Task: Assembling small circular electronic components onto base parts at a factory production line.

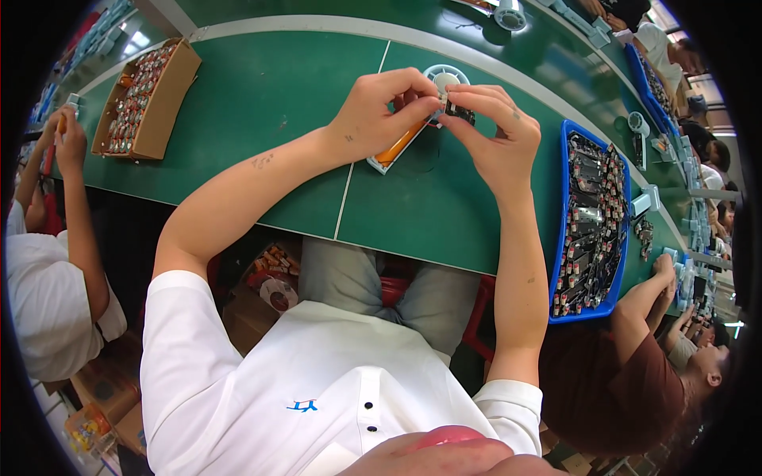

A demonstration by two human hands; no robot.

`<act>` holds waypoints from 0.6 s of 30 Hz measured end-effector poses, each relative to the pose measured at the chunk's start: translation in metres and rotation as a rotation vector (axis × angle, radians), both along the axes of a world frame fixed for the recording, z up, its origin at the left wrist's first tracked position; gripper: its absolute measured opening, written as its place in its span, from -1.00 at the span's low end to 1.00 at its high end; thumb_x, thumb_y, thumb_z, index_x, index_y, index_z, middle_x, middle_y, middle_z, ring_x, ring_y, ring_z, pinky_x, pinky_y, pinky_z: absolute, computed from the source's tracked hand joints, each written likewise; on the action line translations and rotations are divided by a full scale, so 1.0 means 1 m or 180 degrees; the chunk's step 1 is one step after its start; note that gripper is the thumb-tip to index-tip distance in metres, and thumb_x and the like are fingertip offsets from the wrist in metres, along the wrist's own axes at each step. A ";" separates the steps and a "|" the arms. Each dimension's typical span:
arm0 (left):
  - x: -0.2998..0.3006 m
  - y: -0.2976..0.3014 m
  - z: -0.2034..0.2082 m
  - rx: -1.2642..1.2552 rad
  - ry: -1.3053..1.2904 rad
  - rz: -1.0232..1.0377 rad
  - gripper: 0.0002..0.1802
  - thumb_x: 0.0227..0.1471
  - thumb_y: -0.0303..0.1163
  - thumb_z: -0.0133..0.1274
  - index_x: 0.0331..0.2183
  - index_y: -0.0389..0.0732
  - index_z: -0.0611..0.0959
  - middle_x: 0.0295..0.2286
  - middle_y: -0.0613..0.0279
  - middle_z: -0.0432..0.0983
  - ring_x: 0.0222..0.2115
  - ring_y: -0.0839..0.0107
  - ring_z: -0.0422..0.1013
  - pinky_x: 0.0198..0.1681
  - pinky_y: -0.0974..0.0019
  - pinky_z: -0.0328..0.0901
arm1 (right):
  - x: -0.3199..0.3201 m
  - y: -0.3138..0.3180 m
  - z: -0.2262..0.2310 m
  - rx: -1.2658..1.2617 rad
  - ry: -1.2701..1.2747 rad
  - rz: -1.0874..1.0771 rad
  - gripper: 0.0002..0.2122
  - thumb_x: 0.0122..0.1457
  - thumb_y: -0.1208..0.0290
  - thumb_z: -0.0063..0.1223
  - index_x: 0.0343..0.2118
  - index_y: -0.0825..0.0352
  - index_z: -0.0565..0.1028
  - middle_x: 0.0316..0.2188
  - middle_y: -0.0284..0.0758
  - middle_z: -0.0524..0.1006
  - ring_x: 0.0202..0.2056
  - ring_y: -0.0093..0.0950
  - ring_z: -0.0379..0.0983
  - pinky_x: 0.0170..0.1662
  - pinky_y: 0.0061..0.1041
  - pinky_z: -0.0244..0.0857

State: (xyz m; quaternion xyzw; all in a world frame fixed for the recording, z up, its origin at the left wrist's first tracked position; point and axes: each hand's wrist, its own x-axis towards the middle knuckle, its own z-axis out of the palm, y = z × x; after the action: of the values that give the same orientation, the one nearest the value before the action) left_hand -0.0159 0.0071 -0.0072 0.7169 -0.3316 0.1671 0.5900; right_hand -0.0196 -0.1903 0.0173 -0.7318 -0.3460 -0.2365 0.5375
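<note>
In front of me, a light blue handheld fan housing [434,70] lies on the green table, its round head away from me. An orange battery cell [393,151] sits in its opened handle, which slants toward my left. Over the housing, my right hand [500,131] is closed in a pinch on a small black part [461,114] with a pale end. My left hand [379,111] pinches close beside it, thumb and fingertips together. What lies between the left fingertips is too small to make out. A thin dark wire loops below the hands.
On the right stands a blue tray [562,214] filled with black parts. An open cardboard box [168,111] of small round motors is at the far left. A metal rail [278,24] runs along the table's far side. Co-workers sit on both sides.
</note>
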 end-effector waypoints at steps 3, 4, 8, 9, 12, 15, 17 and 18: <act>0.000 0.004 0.002 0.0267 0.0154 -0.0102 -0.94 0.18 -0.55 0.11 -0.26 -0.23 0.60 -0.38 0.30 0.55 -0.45 0.54 0.38 -0.31 0.54 0.33 | 0.000 -0.002 -0.003 0.0116 0.0067 0.0103 -0.71 -0.18 0.72 0.40 -0.30 0.34 0.70 -0.26 -0.32 0.70 -0.31 -0.51 0.56 -0.21 -0.62 0.47; 0.000 0.003 0.003 0.0276 0.0142 -0.0106 -0.94 0.18 -0.55 0.11 -0.26 -0.23 0.60 -0.38 0.30 0.55 -0.45 0.54 0.38 -0.31 0.54 0.33 | 0.001 -0.003 -0.003 0.0125 0.0056 0.0098 -0.71 -0.18 0.72 0.40 -0.30 0.34 0.70 -0.26 -0.32 0.70 -0.31 -0.51 0.56 -0.21 -0.62 0.47; -0.002 -0.002 0.005 -0.0248 0.0864 -0.0327 -0.90 0.20 -0.52 0.10 -0.21 -0.20 0.57 -0.37 0.29 0.53 -0.44 0.55 0.39 -0.31 0.54 0.34 | 0.002 -0.004 -0.006 0.0318 0.0499 0.0364 -0.70 -0.16 0.72 0.40 -0.28 0.36 0.70 -0.26 -0.31 0.70 -0.33 -0.51 0.56 -0.20 -0.63 0.46; -0.003 -0.001 0.004 -0.0246 0.0873 -0.0324 -0.90 0.20 -0.52 0.10 -0.21 -0.20 0.57 -0.37 0.29 0.53 -0.44 0.55 0.39 -0.31 0.54 0.34 | 0.002 -0.004 -0.007 0.0322 0.0509 0.0366 -0.70 -0.16 0.72 0.40 -0.28 0.36 0.70 -0.26 -0.31 0.70 -0.33 -0.51 0.56 -0.20 -0.63 0.46; -0.001 0.002 0.004 0.0050 0.0718 -0.0362 -0.87 0.21 -0.52 0.10 -0.18 -0.18 0.54 -0.37 0.30 0.51 -0.44 0.56 0.39 -0.31 0.55 0.35 | 0.002 -0.003 -0.008 0.0437 0.0626 0.0466 -0.70 -0.16 0.73 0.40 -0.28 0.37 0.70 -0.26 -0.30 0.70 -0.34 -0.52 0.56 -0.21 -0.64 0.45; 0.001 0.004 0.003 0.0133 0.0694 -0.0389 -0.86 0.21 -0.51 0.10 -0.17 -0.17 0.53 -0.37 0.30 0.50 -0.44 0.56 0.38 -0.32 0.55 0.35 | 0.002 -0.001 -0.007 0.0483 0.0694 0.0523 -0.70 -0.16 0.73 0.40 -0.27 0.37 0.70 -0.26 -0.30 0.70 -0.35 -0.52 0.56 -0.21 -0.64 0.45; 0.002 0.005 0.003 0.0121 0.0715 -0.0424 -0.85 0.21 -0.51 0.10 -0.17 -0.17 0.53 -0.37 0.31 0.49 -0.44 0.57 0.38 -0.33 0.55 0.35 | 0.001 -0.001 -0.004 0.0509 0.0717 0.0568 -0.70 -0.15 0.73 0.39 -0.27 0.37 0.70 -0.25 -0.30 0.69 -0.34 -0.52 0.56 -0.21 -0.64 0.45; 0.001 0.005 0.004 0.0118 0.0720 -0.0443 -0.85 0.21 -0.51 0.10 -0.17 -0.17 0.53 -0.37 0.32 0.49 -0.44 0.57 0.38 -0.33 0.55 0.35 | 0.001 0.000 -0.003 0.0523 0.0722 0.0589 -0.69 -0.15 0.73 0.39 -0.27 0.37 0.70 -0.25 -0.30 0.69 -0.34 -0.52 0.55 -0.20 -0.64 0.45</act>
State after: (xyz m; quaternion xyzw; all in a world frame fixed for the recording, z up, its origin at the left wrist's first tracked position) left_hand -0.0145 0.0116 -0.0031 0.7172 -0.3149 0.0378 0.6205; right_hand -0.0190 -0.1906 0.0147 -0.6724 -0.3284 -0.1294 0.6506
